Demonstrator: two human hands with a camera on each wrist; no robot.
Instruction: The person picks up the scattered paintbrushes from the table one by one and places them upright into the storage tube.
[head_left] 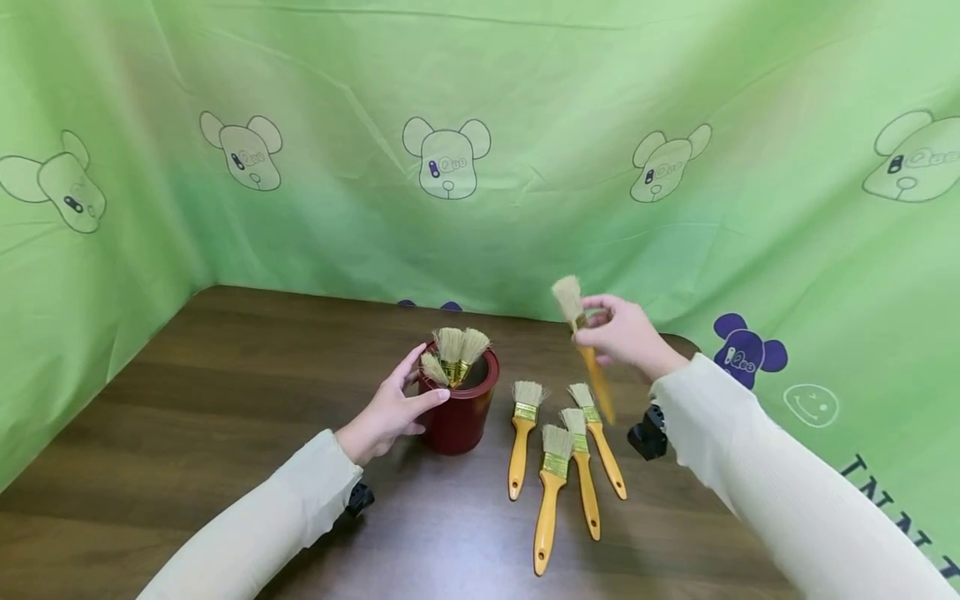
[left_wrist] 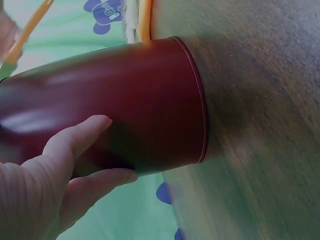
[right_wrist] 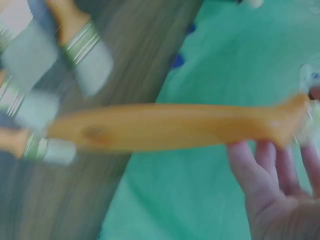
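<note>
Yellow-handled brush (head_left: 587,350) upright, bristles up.

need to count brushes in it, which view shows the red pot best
The head view: the red pot stands whole, brush heads visible. The left wrist view shows only its side under the left hand. The right wrist view misses it.
</note>
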